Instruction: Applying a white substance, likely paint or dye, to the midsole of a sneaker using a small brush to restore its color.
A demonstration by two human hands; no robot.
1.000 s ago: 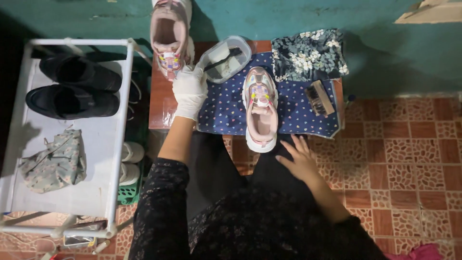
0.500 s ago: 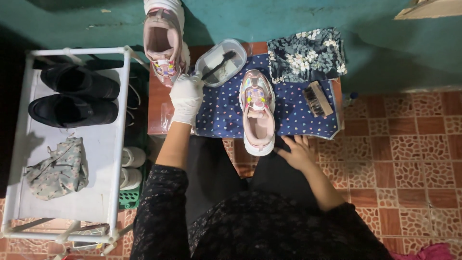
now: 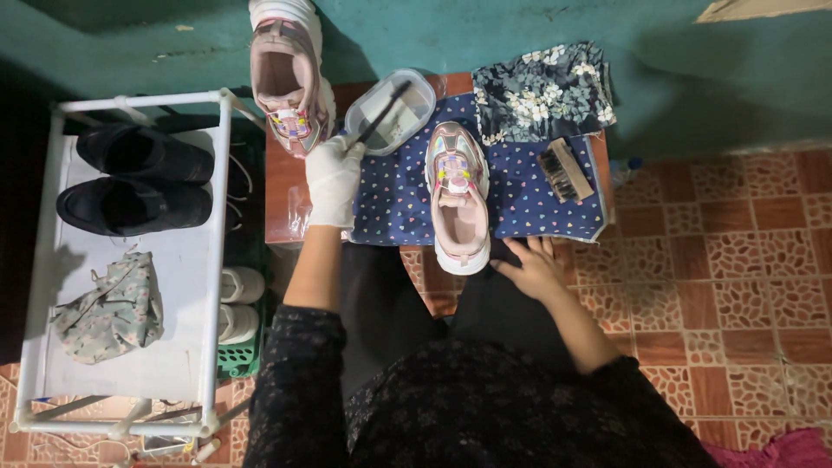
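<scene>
A thin dark brush [image 3: 379,115] is being gripped by the gloved left hand [image 3: 332,178], with the fingers closed around its lower end. The brush is being held at a slant, its upper end reaching over the clear plastic container [image 3: 390,111] that is being kept at the far edge of the small wooden table [image 3: 282,186]. The right hand [image 3: 530,267] is bare and is being rested flat, fingers spread and nothing grasped, at the near edge of the blue patterned cloth [image 3: 529,204], just beside the heel of the pink sneaker [image 3: 457,195]. This sneaker is being supported on the cloth, toe pointing away from the person. A second pink sneaker [image 3: 286,74] is being kept at the far left corner of the table, just beside the gloved hand. A wooden scrub brush [image 3: 565,171] is lying on the cloth to the right, near a folded floral fabric [image 3: 544,91]. To the left, two black shoes [image 3: 139,178] and a camouflage bag [image 3: 111,308] are being stored on a white rack [image 3: 217,260].
</scene>
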